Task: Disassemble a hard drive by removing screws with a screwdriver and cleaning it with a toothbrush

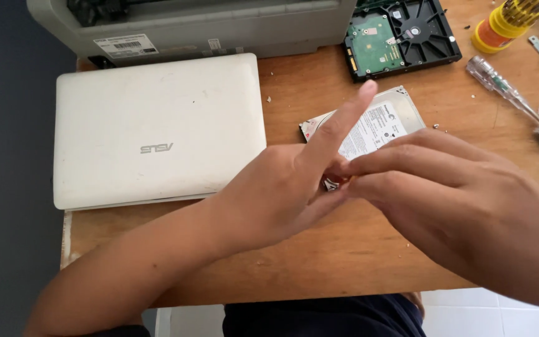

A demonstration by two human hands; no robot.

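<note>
Wooden desk: your left hand and right hand pinch a small metal part together, just before the silver hard drive. You are mid-handling; next calls for steady fingertip control.

my left hand and right hand meet over the wooden surface, the fingers pinching a small metal part between them; my left index finger sticks up. just behind them lies a silver hard drive with a white label. a closed white laptop sits to the left, an open drive with a green board further back, and a clear-handled screwdriver to the right.
</note>
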